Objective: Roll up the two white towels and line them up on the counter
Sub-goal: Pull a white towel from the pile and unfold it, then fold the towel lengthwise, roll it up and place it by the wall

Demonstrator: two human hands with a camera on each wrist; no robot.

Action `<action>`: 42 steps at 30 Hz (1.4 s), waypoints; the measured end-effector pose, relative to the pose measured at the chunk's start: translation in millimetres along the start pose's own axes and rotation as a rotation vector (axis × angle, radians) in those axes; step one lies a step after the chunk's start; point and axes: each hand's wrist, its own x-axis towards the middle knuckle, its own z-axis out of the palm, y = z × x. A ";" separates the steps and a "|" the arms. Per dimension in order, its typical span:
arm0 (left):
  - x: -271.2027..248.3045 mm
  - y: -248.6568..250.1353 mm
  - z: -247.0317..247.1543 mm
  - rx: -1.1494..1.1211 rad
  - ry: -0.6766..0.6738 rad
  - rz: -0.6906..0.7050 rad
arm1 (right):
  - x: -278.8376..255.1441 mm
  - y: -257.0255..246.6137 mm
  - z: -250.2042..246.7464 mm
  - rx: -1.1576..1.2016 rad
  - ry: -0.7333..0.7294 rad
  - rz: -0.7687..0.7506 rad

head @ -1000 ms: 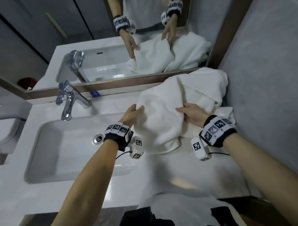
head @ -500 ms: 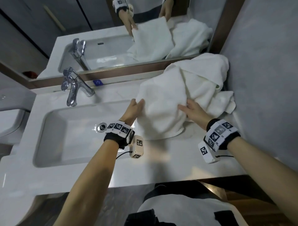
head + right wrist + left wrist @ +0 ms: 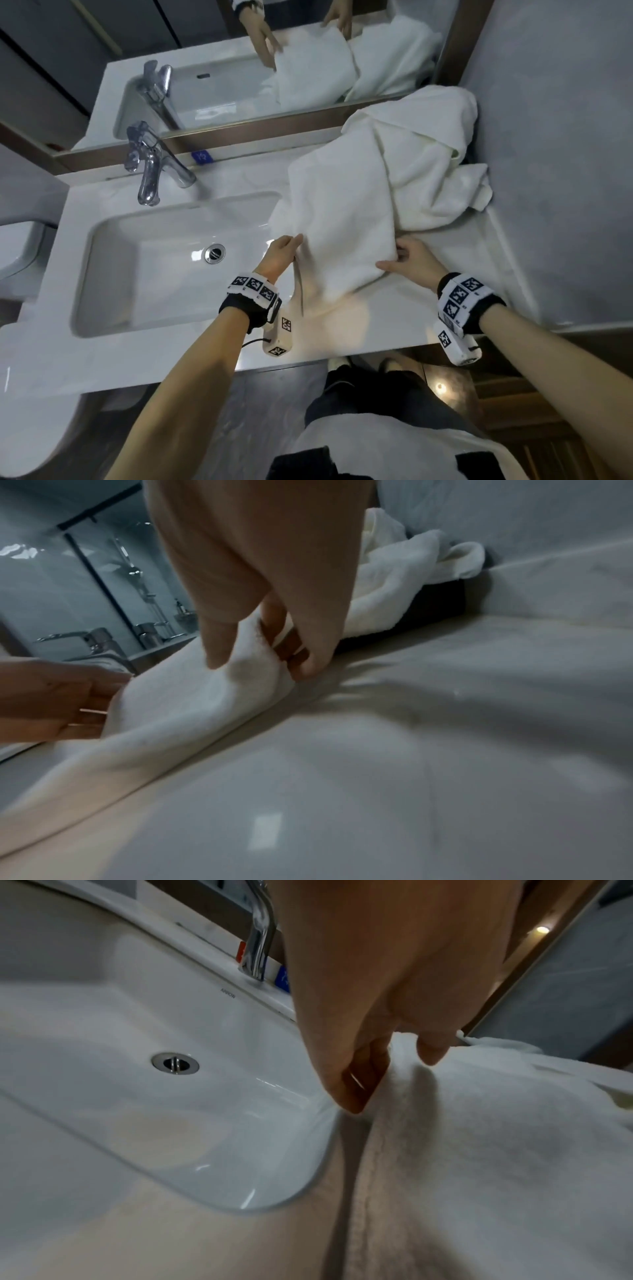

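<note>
Fingers of right hand curl under towel, visible only from right wrist.

The counter is white and shiny, with a sink sunk into its left part. A silver tap stands on the counter behind the sink. Two white towels lie on the right part. The near towel is spread flat, and its left edge hangs a little over the sink. The far towel sits in a bunch in the back corner, touching the near towel.
</note>
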 end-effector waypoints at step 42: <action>-128.1 -85.3 120.8 0.700 0.239 0.407 | -81.5 77.6 -24.8 -0.686 0.076 -0.375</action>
